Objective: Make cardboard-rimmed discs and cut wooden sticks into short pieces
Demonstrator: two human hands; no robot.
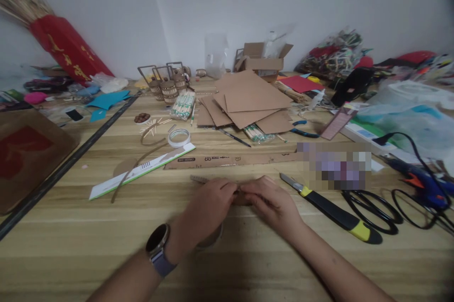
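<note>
Both hands are at work on the near side of the printed cardboard strip [230, 160], which serves as reference on the counter [71, 254]. The left hand [211, 205] and right hand [273, 198] meet there, fingers of each closed in a pinch on a small brown piece [243, 198]. That piece is largely covered, so its shape and exact grip points cannot be confirmed. A rounded item [212, 241], nearer the wearer than the strip, is mostly hidden under the left wrist; whether they touch cannot be told. Principal hazard: the utility knife [329, 209] lies on the near side of the strip's right end, blade exposed, tip just beside the right hand. An outward sweep of that hand could bring a cut. Second: the piece could slip or crease, the cause being a small purchase or uneven pressure between the two pinches. Third: a lowered left wrist could press or tip the rounded item. Minor: the tape roll [179, 138], beyond the strip's left part, and the glue gun [423, 186], off its right end, present little risk to the hands where they lie.
</note>
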